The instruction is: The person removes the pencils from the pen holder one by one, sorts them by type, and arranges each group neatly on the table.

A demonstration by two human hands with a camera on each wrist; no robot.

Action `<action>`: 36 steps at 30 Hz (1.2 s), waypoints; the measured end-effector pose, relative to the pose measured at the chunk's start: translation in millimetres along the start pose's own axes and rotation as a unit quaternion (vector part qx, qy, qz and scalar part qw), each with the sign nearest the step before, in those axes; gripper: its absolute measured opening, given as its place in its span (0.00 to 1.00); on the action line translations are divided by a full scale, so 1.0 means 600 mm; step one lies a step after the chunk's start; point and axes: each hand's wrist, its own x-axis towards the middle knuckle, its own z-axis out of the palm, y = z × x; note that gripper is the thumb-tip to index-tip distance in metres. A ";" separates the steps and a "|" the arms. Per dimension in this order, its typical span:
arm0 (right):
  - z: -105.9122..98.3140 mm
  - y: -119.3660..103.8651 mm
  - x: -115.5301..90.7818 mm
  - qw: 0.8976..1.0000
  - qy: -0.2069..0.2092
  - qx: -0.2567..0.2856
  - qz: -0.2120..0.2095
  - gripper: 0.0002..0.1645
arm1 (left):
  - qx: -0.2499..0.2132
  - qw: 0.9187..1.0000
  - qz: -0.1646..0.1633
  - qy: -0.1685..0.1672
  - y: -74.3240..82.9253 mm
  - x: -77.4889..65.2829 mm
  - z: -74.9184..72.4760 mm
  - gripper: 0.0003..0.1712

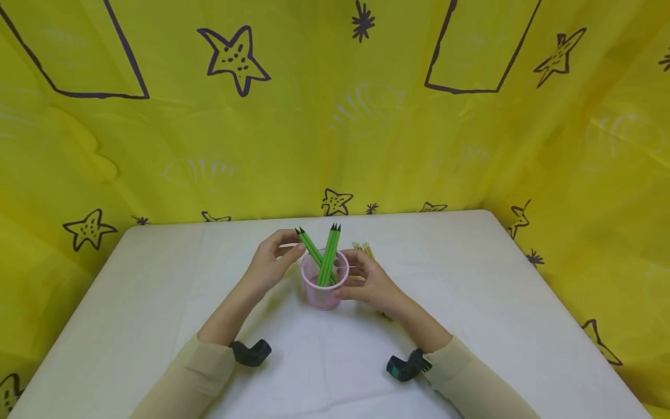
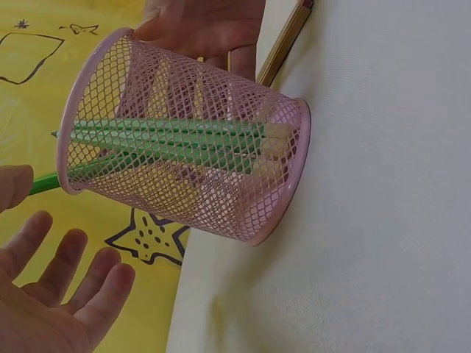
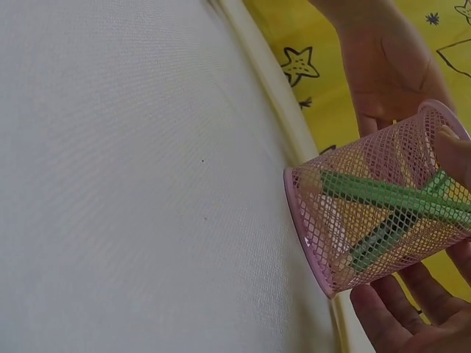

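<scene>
A pink mesh pencil cup (image 1: 323,298) is near the middle of the white table, with several green pencils (image 1: 327,256) in it, dark tips up. My right hand (image 1: 374,282) grips the cup from its right side. In the right wrist view, its thumb (image 3: 454,153) lies by the rim and its fingers (image 3: 412,294) go round the mesh wall. Left of the cup is my left hand (image 1: 272,262), its fingers spread and relaxed beside the pencil tips. The left wrist view shows its thumb (image 2: 13,185) overlapping one leaning green pencil.
Yellowish pencils (image 1: 368,250) lie on the white table (image 1: 173,302), partly hidden behind my right hand and forearm. A yellow cloth (image 1: 293,145) with drawn stars hangs around the back and sides. Dark wrist devices (image 1: 252,352) sit at both cuffs.
</scene>
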 end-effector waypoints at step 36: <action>0.012 -0.006 0.002 1.000 -0.006 0.002 -0.002 0.53 | -0.035 0.999 -0.007 0.007 0.002 0.008 0.011 0.16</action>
